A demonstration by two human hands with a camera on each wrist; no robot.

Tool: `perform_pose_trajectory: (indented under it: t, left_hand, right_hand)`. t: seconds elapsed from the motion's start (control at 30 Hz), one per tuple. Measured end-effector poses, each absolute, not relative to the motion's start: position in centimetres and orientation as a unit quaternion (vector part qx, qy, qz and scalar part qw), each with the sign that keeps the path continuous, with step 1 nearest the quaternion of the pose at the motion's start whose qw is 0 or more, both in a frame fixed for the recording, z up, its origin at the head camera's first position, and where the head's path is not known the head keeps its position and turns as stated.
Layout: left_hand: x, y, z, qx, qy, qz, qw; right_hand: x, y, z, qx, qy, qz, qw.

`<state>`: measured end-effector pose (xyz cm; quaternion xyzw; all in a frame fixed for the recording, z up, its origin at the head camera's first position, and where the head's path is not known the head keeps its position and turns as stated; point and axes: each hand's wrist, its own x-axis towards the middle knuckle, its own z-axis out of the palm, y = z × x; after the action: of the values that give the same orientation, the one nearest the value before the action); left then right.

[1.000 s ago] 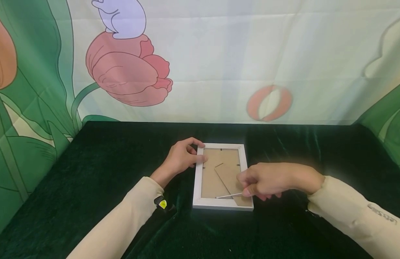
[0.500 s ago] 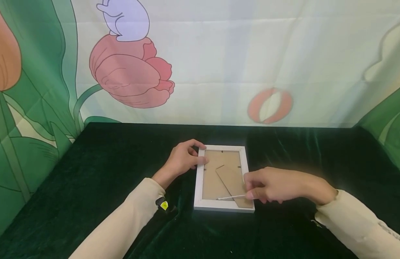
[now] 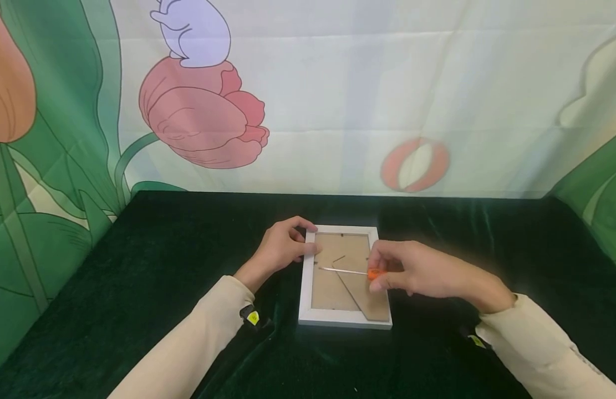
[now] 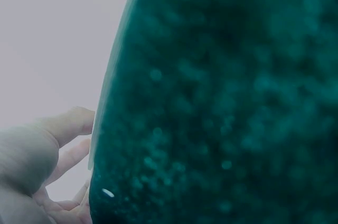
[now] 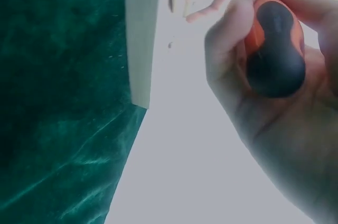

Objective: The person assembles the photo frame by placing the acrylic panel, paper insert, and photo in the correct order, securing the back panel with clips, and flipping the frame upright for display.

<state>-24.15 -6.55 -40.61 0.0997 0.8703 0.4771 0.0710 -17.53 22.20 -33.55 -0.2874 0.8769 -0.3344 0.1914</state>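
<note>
A white picture frame [image 3: 305, 291] lies back side up, with a tan backing board [image 3: 329, 288] and a fold-out stand [image 3: 370, 296] showing. Small dark tabs sit along the inner edges, one of them a left tab [image 3: 315, 262]. My left hand [image 3: 278, 246] pinches the frame's upper left side, thumb on top and fingers at the outer edge. In my right hand [image 3: 432, 271] is a screwdriver [image 3: 376, 274], gripped by its orange and black handle [image 5: 277, 71]. Its thin shaft points left across the board, with the tip close to the left tab.
Dark green velvet cloth [image 3: 188, 238] covers the table under the frame. Behind its far edge hangs a printed curtain [image 3: 312, 111] with a tulip and a rabbit. Cream sleeves with wrist cameras come in from both sides.
My right hand has moved away from the frame's bottom edge with the screwdriver, whose tip is now by the left tab. The orange handle now shows. My left hand keeps its hold.
</note>
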Motion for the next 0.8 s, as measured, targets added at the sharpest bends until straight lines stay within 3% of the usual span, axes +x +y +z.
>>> perform_pose_trajectory:
  t: [0.8]
  left_hand:
    - [-24.2,-6.5,-40.7,0.098,0.871,0.476,0.068]
  right_hand:
    - [-20.7,21.0,-32.7,-0.242,0.898,-0.364,-0.042]
